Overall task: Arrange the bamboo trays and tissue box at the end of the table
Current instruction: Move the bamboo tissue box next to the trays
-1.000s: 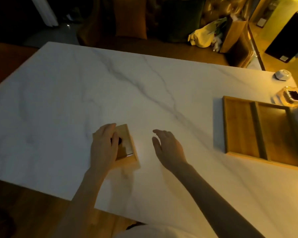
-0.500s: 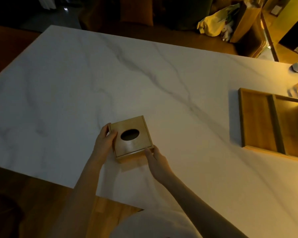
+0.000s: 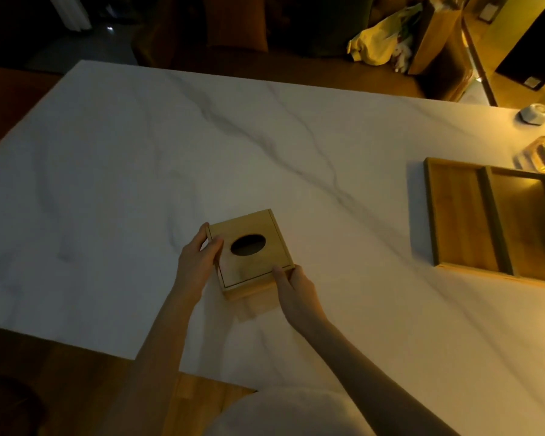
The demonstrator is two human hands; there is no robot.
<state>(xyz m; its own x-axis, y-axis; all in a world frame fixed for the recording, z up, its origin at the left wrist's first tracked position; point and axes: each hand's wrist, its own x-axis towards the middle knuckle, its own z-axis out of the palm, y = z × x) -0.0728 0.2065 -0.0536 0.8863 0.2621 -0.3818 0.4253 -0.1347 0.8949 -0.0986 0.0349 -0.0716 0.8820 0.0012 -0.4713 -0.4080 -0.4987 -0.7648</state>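
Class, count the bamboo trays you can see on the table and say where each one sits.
2. Both bamboo trays lie side by side at the table's right: the left tray, and the right tray, cut off by the picture's edge. More may lie outside the view.

One tissue box [image 3: 251, 250] – two bamboo trays [image 3: 463, 215] (side by side) – two hands [image 3: 198, 262]

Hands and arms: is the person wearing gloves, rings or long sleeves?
No gloves, rings or watch show on the left hand or right hand. Both forearms are bare with no sleeves in view. A light-coloured top shows at the bottom edge.
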